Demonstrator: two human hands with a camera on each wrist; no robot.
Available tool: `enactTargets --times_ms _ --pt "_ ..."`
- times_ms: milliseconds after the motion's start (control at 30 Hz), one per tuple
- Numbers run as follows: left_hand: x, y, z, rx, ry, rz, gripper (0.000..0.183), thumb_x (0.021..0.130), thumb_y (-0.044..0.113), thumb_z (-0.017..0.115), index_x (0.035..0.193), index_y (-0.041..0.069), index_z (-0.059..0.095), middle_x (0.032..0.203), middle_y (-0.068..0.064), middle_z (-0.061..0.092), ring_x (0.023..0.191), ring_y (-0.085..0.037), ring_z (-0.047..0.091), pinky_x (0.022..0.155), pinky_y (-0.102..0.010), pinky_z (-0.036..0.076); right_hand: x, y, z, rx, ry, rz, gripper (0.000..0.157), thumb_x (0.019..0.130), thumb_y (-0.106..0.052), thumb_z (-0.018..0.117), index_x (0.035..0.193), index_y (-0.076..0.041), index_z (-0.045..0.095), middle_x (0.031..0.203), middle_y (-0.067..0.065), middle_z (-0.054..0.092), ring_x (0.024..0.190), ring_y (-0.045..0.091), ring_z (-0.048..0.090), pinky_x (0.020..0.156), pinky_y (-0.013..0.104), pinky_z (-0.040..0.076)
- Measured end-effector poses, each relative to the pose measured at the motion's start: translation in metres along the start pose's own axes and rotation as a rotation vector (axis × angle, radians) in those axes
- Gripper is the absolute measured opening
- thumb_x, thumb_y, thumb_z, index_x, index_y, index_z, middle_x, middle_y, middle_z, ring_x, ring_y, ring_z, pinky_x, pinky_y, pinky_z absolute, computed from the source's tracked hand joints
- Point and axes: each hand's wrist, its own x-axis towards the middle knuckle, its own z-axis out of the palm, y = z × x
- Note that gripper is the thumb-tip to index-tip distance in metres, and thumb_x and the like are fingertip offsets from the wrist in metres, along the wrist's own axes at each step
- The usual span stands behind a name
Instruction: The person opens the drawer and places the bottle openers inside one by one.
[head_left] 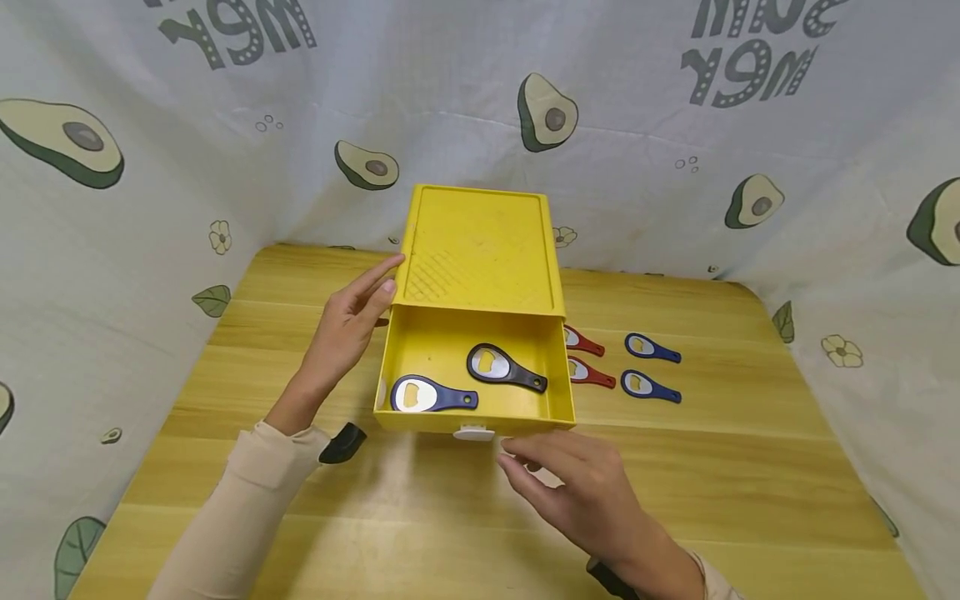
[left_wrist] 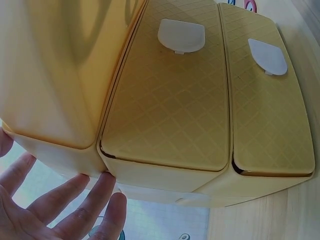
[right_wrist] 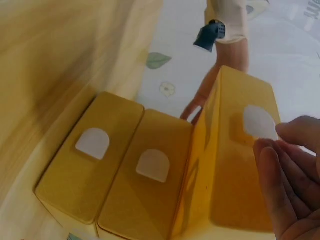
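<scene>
A yellow drawer cabinet [head_left: 483,242] stands on the table with its top drawer [head_left: 551,422] pulled out. In that drawer lie a dark blue bottle opener [head_left: 452,399] and a black bottle opener [head_left: 517,375]. My left hand [head_left: 337,325] rests its extended fingers against the cabinet's left side. Just right of the drawer's white handle [head_left: 474,433] is my right hand [head_left: 581,483], fingers loosely bent and nothing held; a small gap separates it from the handle in the head view. Two lower drawers [right_wrist: 125,185] are closed in the right wrist view.
Right of the cabinet lie two red bottle openers [head_left: 592,372], partly hidden by the drawer, and two blue bottle openers [head_left: 651,386]. The wooden table [head_left: 750,483] meets a white curtain [head_left: 450,83] printed with avocados at the back and sides.
</scene>
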Motion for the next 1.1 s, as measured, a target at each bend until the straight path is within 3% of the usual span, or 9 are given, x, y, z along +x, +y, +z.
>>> enactTargets --times_ms 367,667,833,1100 --pt "-0.001 0.001 0.001 0.0 0.0 0.006 0.042 0.107 0.037 0.047 0.149 0.035 0.048 0.146 -0.004 0.056 0.12 -0.025 0.06 0.092 -0.055 0.052 -0.002 -0.003 0.012 -0.084 -0.028 0.122 0.031 0.101 -0.031 0.059 0.092 -0.008 0.078 0.081 0.001 0.077 0.065 0.008 0.069 0.062 0.016 0.055" --pt "-0.001 0.0 0.0 0.002 -0.002 0.008 0.042 0.107 0.037 0.047 0.149 0.035 0.048 0.145 -0.003 0.057 0.12 -0.023 0.061 0.091 -0.047 0.053 -0.002 -0.004 0.018 -0.092 -0.01 0.152 0.033 0.101 -0.032 0.058 0.088 -0.008 0.077 0.074 -0.001 0.074 0.061 0.004 0.065 0.06 0.015 0.053" --pt "-0.001 0.0 0.0 -0.001 0.0 0.011 0.042 0.107 0.037 0.047 0.149 0.035 0.048 0.143 -0.004 0.058 0.119 -0.023 0.062 0.091 -0.049 0.053 -0.003 -0.003 0.02 -0.07 -0.009 0.171 0.031 0.1 -0.03 0.06 0.087 -0.008 0.077 0.074 -0.001 0.074 0.061 0.004 0.065 0.058 0.016 0.053" --pt "-0.002 -0.001 0.0 -0.004 -0.001 0.01 0.042 0.107 0.038 0.047 0.149 0.036 0.048 0.141 -0.004 0.06 0.117 -0.022 0.063 0.088 -0.041 0.055 0.0 0.005 0.024 -0.053 0.023 0.15 0.032 0.1 -0.03 0.061 0.085 -0.006 0.076 0.071 -0.001 0.073 0.058 0.005 0.065 0.057 0.016 0.053"
